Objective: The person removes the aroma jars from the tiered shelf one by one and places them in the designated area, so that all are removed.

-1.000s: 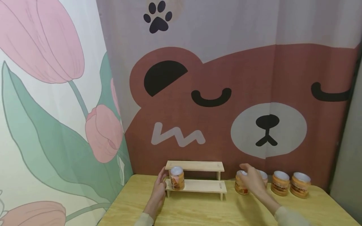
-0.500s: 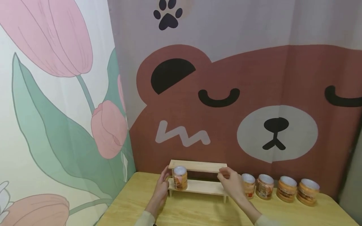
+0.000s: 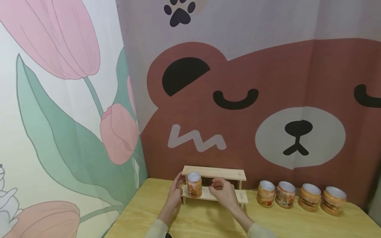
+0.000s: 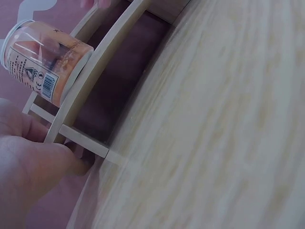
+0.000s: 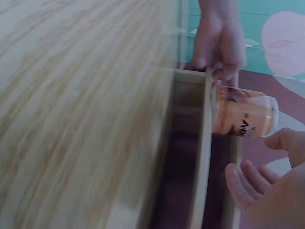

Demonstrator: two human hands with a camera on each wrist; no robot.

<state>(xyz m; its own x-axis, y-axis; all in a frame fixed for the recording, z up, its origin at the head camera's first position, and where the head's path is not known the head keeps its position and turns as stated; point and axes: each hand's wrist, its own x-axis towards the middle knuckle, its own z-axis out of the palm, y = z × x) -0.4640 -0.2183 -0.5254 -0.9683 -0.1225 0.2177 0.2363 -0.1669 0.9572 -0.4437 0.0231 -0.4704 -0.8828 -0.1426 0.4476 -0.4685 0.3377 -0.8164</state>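
A two-step wooden display rack [image 3: 214, 173] stands on the table, and at the left of its lower step sits an orange jar [image 3: 194, 189] with a pale lid, upright. My left hand [image 3: 175, 195] holds the rack's left end; the left wrist view shows thumb and fingers [image 4: 31, 126] around the end of the lower board, beside the jar. Over the lower step, to the right of the jar, is my right hand [image 3: 224, 194], fingers loosely bent and nothing in them. In the right wrist view its thumb [image 5: 281, 140] points at the jar's lid end, a small gap between them.
To the right of the rack, several similar orange jars [image 3: 285, 195] stand in a row on the yellow wood-grain table [image 3: 208, 221]. Behind it hangs a bear-print curtain [image 3: 253, 132], with a tulip-print one [image 3: 74, 132] at the left.
My right hand has come left from the row of jars, past the rack's right end, to near the jar on the rack. My left hand stays at the rack. The head view has shifted slightly.
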